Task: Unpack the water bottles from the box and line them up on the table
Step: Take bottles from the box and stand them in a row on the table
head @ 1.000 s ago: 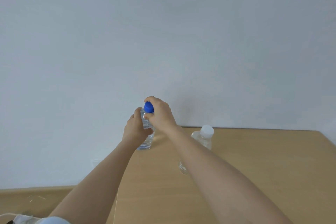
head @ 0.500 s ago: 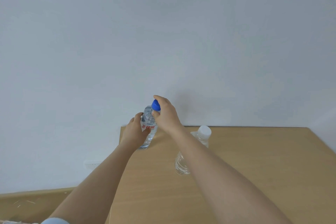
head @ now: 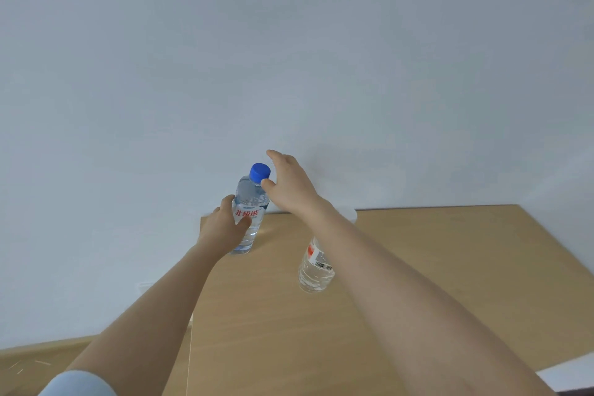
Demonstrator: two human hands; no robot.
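A clear water bottle with a blue cap (head: 249, 202) stands upright at the far left corner of the wooden table (head: 434, 267). My left hand (head: 225, 228) is wrapped around its lower body. My right hand (head: 286, 185) hovers beside the cap with fingers spread, thumb close to the bottle's neck. A second clear bottle (head: 315, 272) with a red label and barcode stands to the right; my right forearm hides its top. The box is out of view.
A pale wall rises directly behind the table's far edge. The table's left edge (head: 196, 283) runs just beside the blue-capped bottle, with the floor (head: 41, 360) below it. Bare tabletop stretches to the right.
My right hand has let go of the blue cap and opened, lifting slightly right. The bottle now stands on the table with my left hand still on it.
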